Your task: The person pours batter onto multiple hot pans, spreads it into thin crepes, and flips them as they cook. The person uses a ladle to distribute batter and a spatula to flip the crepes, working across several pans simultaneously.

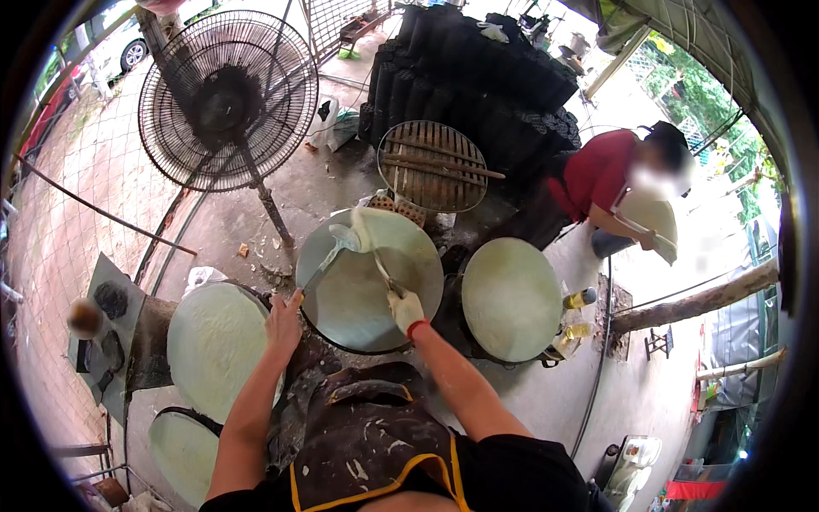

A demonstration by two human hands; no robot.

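A large round griddle (365, 320) lies before me. My left hand (285, 323), bare, grips the handle of a flat metal spatula (326, 262) whose end reaches over the griddle's upper part. In a pale glove, my right hand (405, 310) is closed on a thin tool handle (384, 269). Beside the spatula's end, at the handle's far end, a pale, soft-looking sheet (363, 228) lies folded or bunched; whether either tool carries it, I cannot tell. Round griddles covered with a pale layer stand at my left (217, 345) and right (512, 301).
A big stand fan (228, 102) is at the upper left. Behind the griddle are a slatted round lid (433, 166) and stacked black briquettes (473, 70). A person in a red shirt (598, 173) holds a pale round sheet. Two bottles (579, 299) stand beside the right griddle.
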